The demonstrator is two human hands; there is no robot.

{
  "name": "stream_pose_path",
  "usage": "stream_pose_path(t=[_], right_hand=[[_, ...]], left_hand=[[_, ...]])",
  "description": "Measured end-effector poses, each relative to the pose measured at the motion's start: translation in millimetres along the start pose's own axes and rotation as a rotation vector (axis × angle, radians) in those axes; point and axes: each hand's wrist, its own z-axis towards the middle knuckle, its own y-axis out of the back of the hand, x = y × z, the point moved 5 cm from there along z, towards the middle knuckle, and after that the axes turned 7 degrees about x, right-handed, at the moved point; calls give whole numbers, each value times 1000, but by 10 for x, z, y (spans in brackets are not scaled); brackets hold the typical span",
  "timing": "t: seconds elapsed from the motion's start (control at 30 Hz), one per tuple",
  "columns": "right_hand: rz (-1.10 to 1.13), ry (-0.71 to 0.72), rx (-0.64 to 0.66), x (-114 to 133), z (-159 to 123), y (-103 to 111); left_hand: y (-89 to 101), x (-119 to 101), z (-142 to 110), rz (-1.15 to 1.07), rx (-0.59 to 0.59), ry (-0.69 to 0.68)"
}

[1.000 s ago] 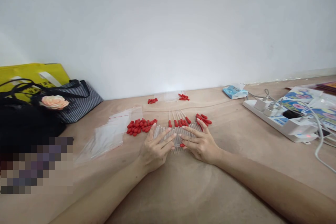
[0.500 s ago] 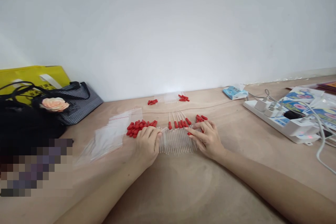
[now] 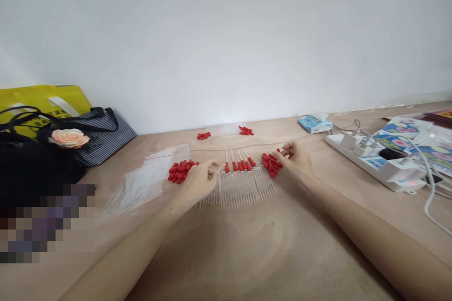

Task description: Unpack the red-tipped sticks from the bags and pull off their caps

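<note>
Clear thin tubes (image 3: 236,188) lie side by side in a row on the table. Behind them, several tubes fitted with red rubber bulbs (image 3: 242,165) point toward the wall. My left hand (image 3: 201,179) is closed at the row's left end, with a slim clear tube (image 3: 221,168) pinched between thumb and fingers. Beside it sits a pile of loose red bulbs (image 3: 180,171). My right hand (image 3: 294,162) is closed at the edge of a smaller bulb pile (image 3: 271,164), its fingertips on a red bulb (image 3: 278,151).
Clear zip bags (image 3: 148,176) lie left of the bulb pile. More red bulbs (image 3: 246,130) and a bag rest near the wall. A tissue pack (image 3: 315,123) and a power strip (image 3: 370,162) with cables stand at right. Bags (image 3: 102,138) fill the left.
My right hand has moved right, off the row of tubes to the right bulb pile. My left hand has lifted slightly and turned, now showing a tube at its fingertips.
</note>
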Motion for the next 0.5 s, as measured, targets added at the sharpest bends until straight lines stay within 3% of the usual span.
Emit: stream_pose_path(t=[0.2, 0.5], right_hand=[[-30, -73, 94, -175, 113, -57], [-240, 69, 209, -12, 65, -151]], left_hand=[[-172, -334, -4, 310, 67, -91], [-313, -376, 17, 505, 81, -58]])
